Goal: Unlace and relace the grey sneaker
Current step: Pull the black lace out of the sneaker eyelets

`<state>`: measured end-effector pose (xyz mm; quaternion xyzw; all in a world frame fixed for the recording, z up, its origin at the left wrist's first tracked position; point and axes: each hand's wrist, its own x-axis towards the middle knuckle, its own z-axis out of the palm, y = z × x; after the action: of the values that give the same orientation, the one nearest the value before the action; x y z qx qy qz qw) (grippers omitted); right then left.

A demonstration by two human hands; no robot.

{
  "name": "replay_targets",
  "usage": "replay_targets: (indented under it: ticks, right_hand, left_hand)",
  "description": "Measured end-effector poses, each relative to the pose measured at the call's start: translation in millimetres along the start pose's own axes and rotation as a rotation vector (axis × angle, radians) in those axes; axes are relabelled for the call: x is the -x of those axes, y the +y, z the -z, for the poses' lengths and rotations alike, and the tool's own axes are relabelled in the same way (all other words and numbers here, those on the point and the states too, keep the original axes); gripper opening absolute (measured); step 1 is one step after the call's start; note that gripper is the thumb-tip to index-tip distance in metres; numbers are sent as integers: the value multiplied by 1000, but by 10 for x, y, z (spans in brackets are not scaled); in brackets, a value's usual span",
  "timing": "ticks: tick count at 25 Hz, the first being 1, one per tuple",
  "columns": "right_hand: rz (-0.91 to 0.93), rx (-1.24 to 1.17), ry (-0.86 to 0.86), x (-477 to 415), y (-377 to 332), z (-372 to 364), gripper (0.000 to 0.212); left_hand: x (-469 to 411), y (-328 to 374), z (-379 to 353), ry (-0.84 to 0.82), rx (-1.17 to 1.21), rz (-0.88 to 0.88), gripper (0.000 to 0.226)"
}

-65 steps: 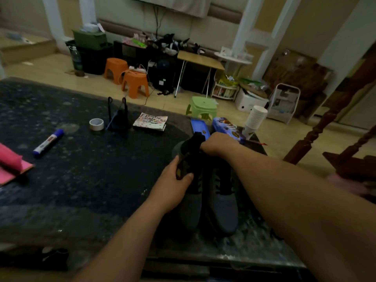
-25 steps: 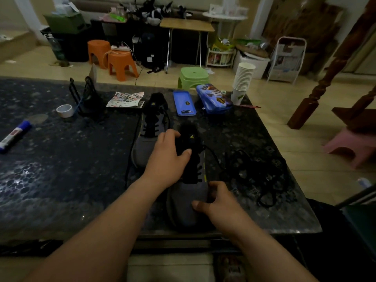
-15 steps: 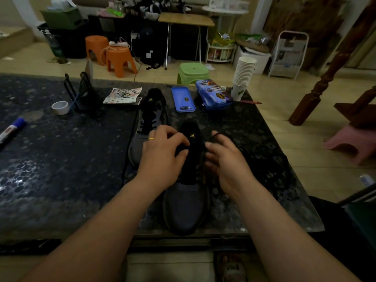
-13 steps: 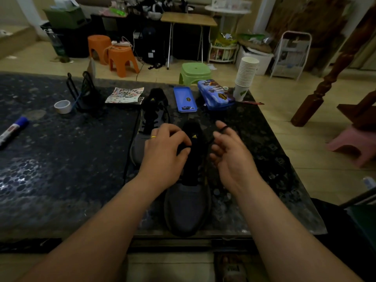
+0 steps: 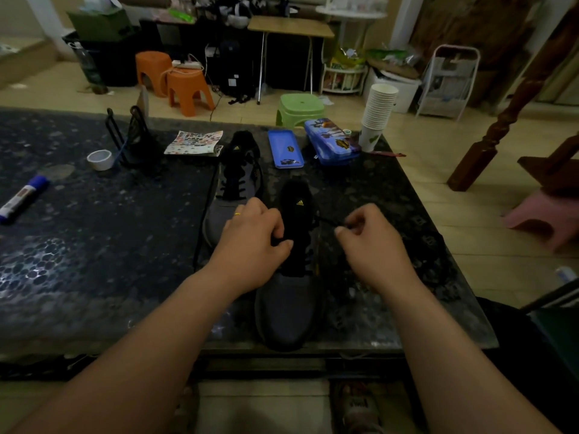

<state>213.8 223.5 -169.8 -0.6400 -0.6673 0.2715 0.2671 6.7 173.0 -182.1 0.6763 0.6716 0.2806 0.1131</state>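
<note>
A grey sneaker [image 5: 286,308] with a black tongue and black laces stands on the dark stone table [image 5: 94,245], toe at the near edge. My left hand [image 5: 253,242] grips its left side at the lacing, fingers curled over the tongue. To the sneaker's right, my right hand [image 5: 371,242] pinches the black lace [image 5: 326,221], which runs taut from the top eyelets to my fingertips. The second grey sneaker [image 5: 233,189] lies behind and to the left, laced, partly hidden by my left hand.
Behind the sneakers lie a blue tray [image 5: 285,148], a blue pencil case [image 5: 330,140] and a stack of paper cups [image 5: 377,112]. A booklet [image 5: 195,142], black wire stand [image 5: 131,136], tape roll [image 5: 99,159] and marker [image 5: 23,198] sit to the left. A dark cord pile [image 5: 435,264] lies right.
My right hand has closed on the lace and drawn it out to the right. My left hand has stayed on the sneaker. Earlier both sneakers were set down and the near one turned.
</note>
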Motion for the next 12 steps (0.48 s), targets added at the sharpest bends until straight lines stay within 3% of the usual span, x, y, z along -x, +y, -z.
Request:
replay_targets:
  ticks: [3,6,8,9,11,12]
  right_hand:
    - [-16,-59,-165,71,-153,-184,31]
    - [-80,64,-259,93,-99,-328,41]
    - [-89,29,-261,65,-69,-326,40]
    - [-86,18,-262,58,-75,-326,40]
    - [-81,24,-252,61,-73,-338,39]
    - [-81,31,-249,58,-75,-341,39]
  left_hand:
    - [-46,54,-34,54,77,-9,29]
    - [-167,138,63,155,678,252,27]
    - [-215,99,217,110,1016,416,25]
    - [-219,57,310,22,977,432,23]
    - [-172,-33,409,-198,597,380,29]
    - [-144,-22,432,-228,535,343,34]
